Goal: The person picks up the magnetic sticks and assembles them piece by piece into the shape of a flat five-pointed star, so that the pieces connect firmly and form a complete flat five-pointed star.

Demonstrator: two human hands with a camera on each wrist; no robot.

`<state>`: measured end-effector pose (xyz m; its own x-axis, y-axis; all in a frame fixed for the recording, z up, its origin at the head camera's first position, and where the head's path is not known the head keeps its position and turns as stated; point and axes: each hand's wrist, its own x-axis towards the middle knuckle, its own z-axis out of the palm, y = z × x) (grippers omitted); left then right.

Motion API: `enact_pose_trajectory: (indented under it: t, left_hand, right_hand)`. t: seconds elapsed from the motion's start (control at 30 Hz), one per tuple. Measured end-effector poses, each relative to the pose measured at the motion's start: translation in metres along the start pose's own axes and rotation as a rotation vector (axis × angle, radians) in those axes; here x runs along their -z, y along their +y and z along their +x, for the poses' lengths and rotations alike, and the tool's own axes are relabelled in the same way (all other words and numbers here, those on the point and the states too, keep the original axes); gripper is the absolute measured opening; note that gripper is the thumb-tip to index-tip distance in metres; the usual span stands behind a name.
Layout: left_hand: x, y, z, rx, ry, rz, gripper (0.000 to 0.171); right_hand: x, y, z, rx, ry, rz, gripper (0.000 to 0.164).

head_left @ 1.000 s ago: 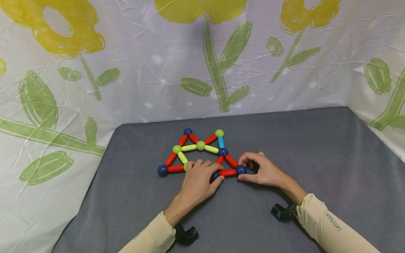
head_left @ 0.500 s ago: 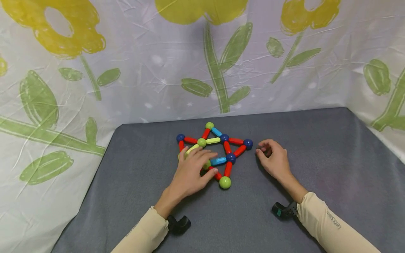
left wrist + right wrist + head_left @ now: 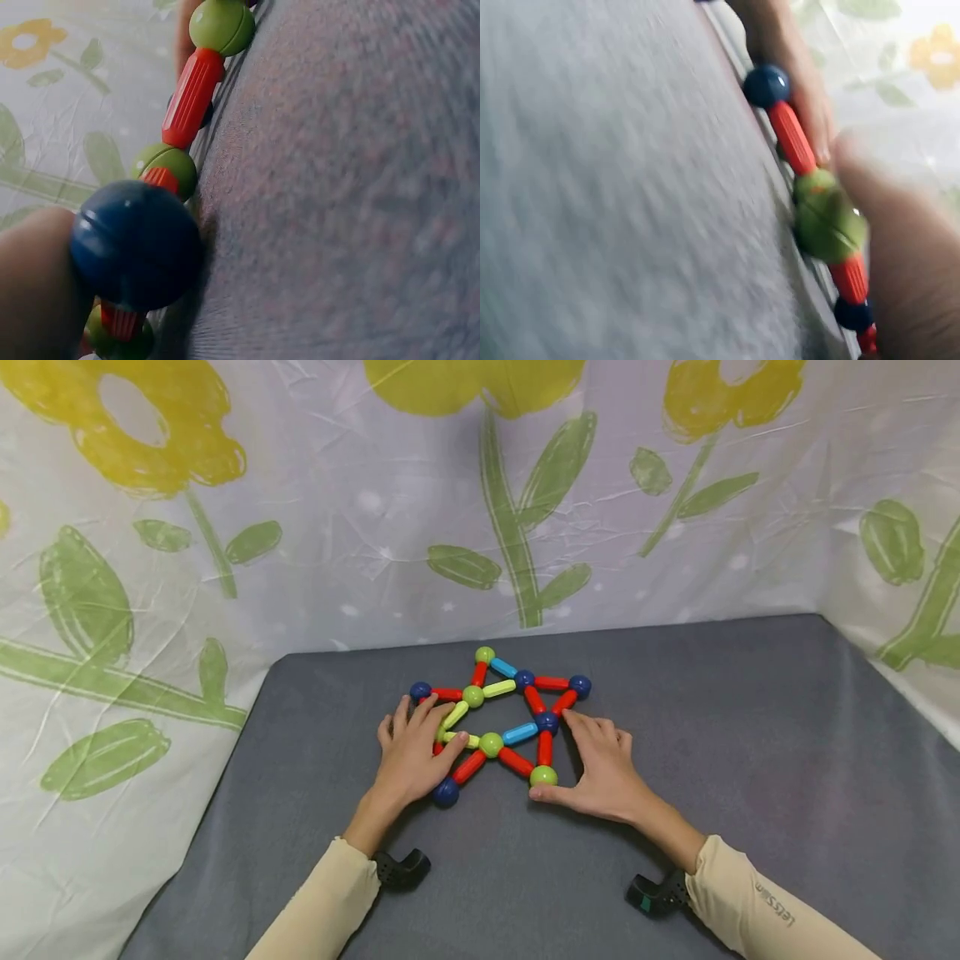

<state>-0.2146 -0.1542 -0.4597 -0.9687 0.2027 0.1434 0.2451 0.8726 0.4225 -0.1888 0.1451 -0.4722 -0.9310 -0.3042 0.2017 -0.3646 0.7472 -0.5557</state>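
Note:
A flat star-like frame of magnetic balls and rods lies on the grey table cover. My left hand rests spread over its left side, thumb along a yellow-green rod and fingertips near the far-left blue ball. A near-left blue ball looms close in the left wrist view. On the other side my right hand spans the frame's edge with extended fingers. Its thumb touches the near-right green ball, and its index fingertip is at the blue ball behind. The left hand hides some parts.
A white fabric backdrop with yellow flowers and green leaves rises behind and beside the grey table cover. Black wrist devices sit under both forearms, below cream sleeves.
The frame has turned and now shows different points toward the front. My left hand has shifted left. My right hand drew off to the right, then came back to touch the frame's near-right edge.

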Motion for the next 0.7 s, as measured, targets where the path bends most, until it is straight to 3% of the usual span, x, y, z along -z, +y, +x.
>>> enact_pose_trajectory:
  t: [0.07,0.17,0.3,0.43,0.5,0.6,0.7]
  left_hand:
    - [0.001,0.003,-0.001,-0.001,0.024,0.035,0.062]
    - [0.002,0.008,-0.002,-0.039,0.070,0.104,0.059]
    - [0.006,0.020,-0.005,-0.164,0.076,0.178,0.047]
    - [0.009,0.035,-0.011,-0.312,0.013,0.167,0.034]
    - [0.010,0.039,-0.013,-0.367,0.003,0.126,0.031]
    - [0.010,0.041,-0.013,-0.410,0.042,0.004,0.029]
    - [0.006,0.036,-0.011,-0.383,0.121,-0.088,0.032]
  right_hand:
    - [-0.001,-0.001,0.000,0.002,0.031,0.022,0.110]
    - [0.000,0.005,0.003,0.021,0.145,0.121,0.086]
    - [0.002,0.019,0.008,-0.006,0.341,0.199,0.049]
    - [0.003,0.027,0.010,-0.079,0.466,0.225,0.038]
    - [0.004,0.028,0.010,-0.076,0.474,0.243,0.039]
    - [0.005,0.027,0.009,-0.018,0.422,0.249,0.039]
    - [0.006,0.024,0.008,0.058,0.335,0.242,0.039]
